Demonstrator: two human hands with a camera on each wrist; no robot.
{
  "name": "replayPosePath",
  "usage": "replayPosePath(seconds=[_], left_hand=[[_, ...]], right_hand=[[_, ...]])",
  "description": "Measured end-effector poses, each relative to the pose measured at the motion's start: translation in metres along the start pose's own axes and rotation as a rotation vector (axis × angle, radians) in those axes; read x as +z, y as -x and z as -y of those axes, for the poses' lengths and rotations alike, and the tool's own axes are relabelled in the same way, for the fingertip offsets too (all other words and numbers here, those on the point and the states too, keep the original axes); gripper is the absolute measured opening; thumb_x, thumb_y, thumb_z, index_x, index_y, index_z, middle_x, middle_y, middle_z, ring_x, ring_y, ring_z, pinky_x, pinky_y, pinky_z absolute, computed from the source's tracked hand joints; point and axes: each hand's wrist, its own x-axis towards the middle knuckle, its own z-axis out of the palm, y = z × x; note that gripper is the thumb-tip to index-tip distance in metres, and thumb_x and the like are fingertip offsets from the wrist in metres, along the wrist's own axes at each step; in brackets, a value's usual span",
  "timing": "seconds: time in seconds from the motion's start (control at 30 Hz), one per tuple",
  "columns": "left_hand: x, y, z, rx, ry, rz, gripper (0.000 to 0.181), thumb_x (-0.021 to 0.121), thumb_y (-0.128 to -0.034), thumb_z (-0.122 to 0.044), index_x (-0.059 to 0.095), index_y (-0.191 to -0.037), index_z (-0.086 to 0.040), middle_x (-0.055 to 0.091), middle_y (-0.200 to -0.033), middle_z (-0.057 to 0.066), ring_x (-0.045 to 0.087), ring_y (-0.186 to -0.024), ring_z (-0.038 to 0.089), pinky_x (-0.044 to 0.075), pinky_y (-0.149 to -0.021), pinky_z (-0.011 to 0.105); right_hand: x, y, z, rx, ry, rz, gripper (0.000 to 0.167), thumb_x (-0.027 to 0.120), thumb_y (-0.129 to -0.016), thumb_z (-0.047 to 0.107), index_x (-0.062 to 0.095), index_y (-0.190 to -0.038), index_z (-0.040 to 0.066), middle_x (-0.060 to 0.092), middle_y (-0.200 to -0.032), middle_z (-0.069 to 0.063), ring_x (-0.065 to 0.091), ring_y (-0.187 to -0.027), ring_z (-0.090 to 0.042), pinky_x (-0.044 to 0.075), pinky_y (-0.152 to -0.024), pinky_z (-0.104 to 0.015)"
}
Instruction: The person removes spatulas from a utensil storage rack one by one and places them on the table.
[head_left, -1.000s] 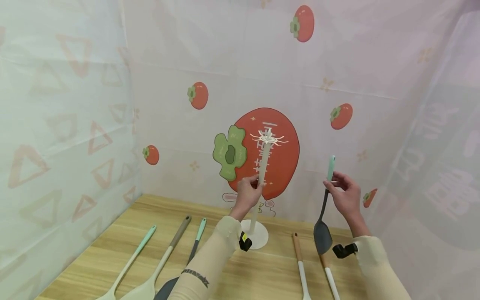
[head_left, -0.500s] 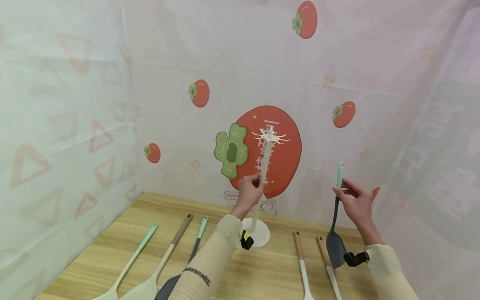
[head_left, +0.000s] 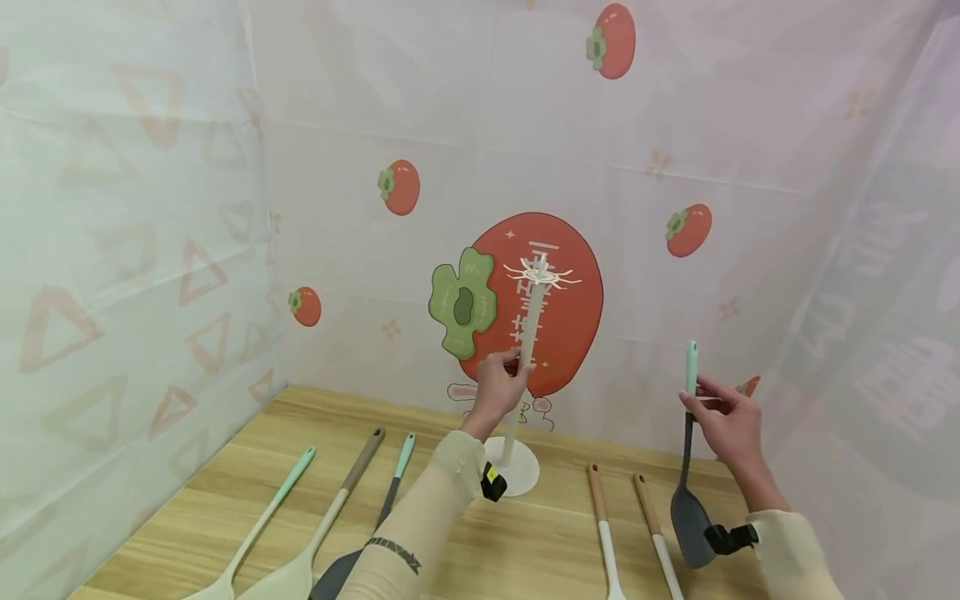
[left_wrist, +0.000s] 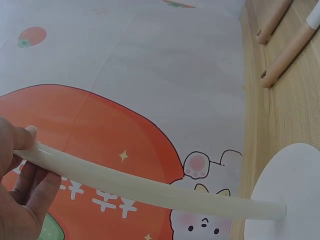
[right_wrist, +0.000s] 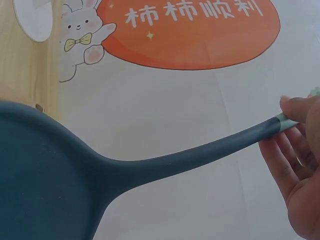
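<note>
Upright on the wood table stands a white utensil stand (head_left: 532, 329), with a ring of thin hooks at its top and a round base (left_wrist: 290, 195). My left hand (head_left: 500, 387) grips its post at about mid-height; in the left wrist view the thumb and fingers (left_wrist: 42, 197) close round it. At the right, my right hand (head_left: 727, 425) pinches a dark grey spatula (head_left: 690, 517) by its mint-green handle (head_left: 692, 367). The spatula hangs head down, and the right wrist view shows its broad head (right_wrist: 45, 175) close to the camera.
Two utensils with wooden handles, a left one (head_left: 602, 517) and a right one (head_left: 654, 525), lie right of the stand. To the left lie a mint-handled utensil (head_left: 266, 512), a grey-brown-handled one (head_left: 341, 500) and a dark mint-handled one (head_left: 393, 479), partly behind my left arm. A printed curtain (head_left: 337, 250) backs the table.
My right hand has moved right and down with the spatula, away from the stand. My left hand stays on the post. The head view has shifted slightly.
</note>
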Motion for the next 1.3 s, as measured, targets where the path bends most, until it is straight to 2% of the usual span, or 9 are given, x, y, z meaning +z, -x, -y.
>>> replayPosePath(seconds=[0.13, 0.23, 0.5, 0.7, 0.77, 0.9, 1.0, 1.3], left_hand=[[0.0, 0.0, 0.001, 0.006, -0.01, -0.008, 0.033, 0.073, -0.0939, -0.011, 0.072, -0.125, 0.0, 0.073, -0.09, 0.013, 0.066, -0.079, 0.018, 0.058, -0.067, 0.027], [0.001, -0.001, 0.002, 0.007, -0.008, -0.006, 0.033, 0.073, -0.0939, -0.011, 0.072, -0.124, 0.001, 0.073, -0.09, 0.013, 0.066, -0.079, 0.017, 0.058, -0.067, 0.027], [0.002, -0.001, 0.002, 0.005, 0.005, -0.007, 0.035, 0.073, -0.094, -0.012, 0.07, -0.126, 0.001, 0.073, -0.091, 0.013, 0.067, -0.079, 0.018, 0.059, -0.069, 0.028], [0.002, -0.001, 0.003, 0.017, -0.006, -0.013, 0.034, 0.074, -0.0932, -0.012, 0.071, -0.124, 0.001, 0.073, -0.091, 0.012, 0.067, -0.08, 0.018, 0.059, -0.069, 0.028], [0.002, -0.001, 0.003, 0.018, -0.006, -0.014, 0.034, 0.074, -0.093, -0.011, 0.071, -0.124, 0.002, 0.074, -0.091, 0.013, 0.068, -0.081, 0.019, 0.059, -0.07, 0.028], [0.002, -0.001, 0.0, 0.009, -0.004, -0.01, 0.034, 0.074, -0.0936, -0.011, 0.07, -0.125, 0.002, 0.074, -0.092, 0.014, 0.07, -0.083, 0.02, 0.06, -0.07, 0.03], [0.001, -0.001, -0.001, -0.002, -0.004, -0.005, 0.034, 0.073, -0.0944, -0.013, 0.071, -0.126, 0.0, 0.075, -0.093, 0.013, 0.071, -0.084, 0.02, 0.059, -0.071, 0.029], [0.0, -0.001, 0.001, 0.004, -0.014, 0.002, 0.033, 0.073, -0.0949, -0.014, 0.071, -0.125, 0.0, 0.075, -0.092, 0.012, 0.07, -0.083, 0.019, 0.059, -0.07, 0.028]], right_hand=[[-0.005, -0.002, -0.024, 0.015, 0.039, 0.02, 0.042, 0.075, -0.09, 0.003, 0.064, -0.129, -0.01, 0.062, -0.09, 0.02, 0.062, -0.074, 0.008, 0.055, -0.059, -0.015], [-0.01, -0.001, -0.034, 0.017, 0.076, 0.034, 0.043, 0.075, -0.091, 0.007, 0.065, -0.13, -0.008, 0.061, -0.09, 0.021, 0.061, -0.073, 0.01, 0.055, -0.058, -0.015], [-0.019, 0.009, -0.039, 0.053, 0.135, 0.091, 0.046, 0.074, -0.094, 0.016, 0.064, -0.13, -0.009, 0.061, -0.089, 0.02, 0.062, -0.071, 0.009, 0.056, -0.056, -0.018], [-0.028, 0.017, -0.043, 0.09, 0.187, 0.112, 0.048, 0.074, -0.094, 0.021, 0.063, -0.131, -0.008, 0.057, -0.086, 0.028, 0.061, -0.07, 0.01, 0.054, -0.053, -0.021], [-0.032, 0.019, -0.045, 0.101, 0.201, 0.124, 0.049, 0.074, -0.095, 0.021, 0.063, -0.132, -0.009, 0.061, -0.089, 0.021, 0.06, -0.07, 0.011, 0.055, -0.055, -0.02], [-0.04, 0.025, -0.047, 0.118, 0.217, 0.168, 0.05, 0.073, -0.095, 0.021, 0.062, -0.132, -0.01, 0.069, -0.099, -0.012, 0.061, -0.071, 0.01, 0.057, -0.057, -0.021], [-0.046, 0.029, -0.05, 0.13, 0.225, 0.211, 0.05, 0.073, -0.095, 0.018, 0.061, -0.131, -0.013, 0.068, -0.104, -0.027, 0.061, -0.07, 0.009, 0.058, -0.056, -0.023], [-0.061, 0.037, -0.062, 0.221, 0.261, 0.3, 0.054, 0.072, -0.096, 0.02, 0.057, -0.133, -0.016, 0.07, -0.099, -0.021, 0.063, -0.07, 0.005, 0.059, -0.059, -0.028]])
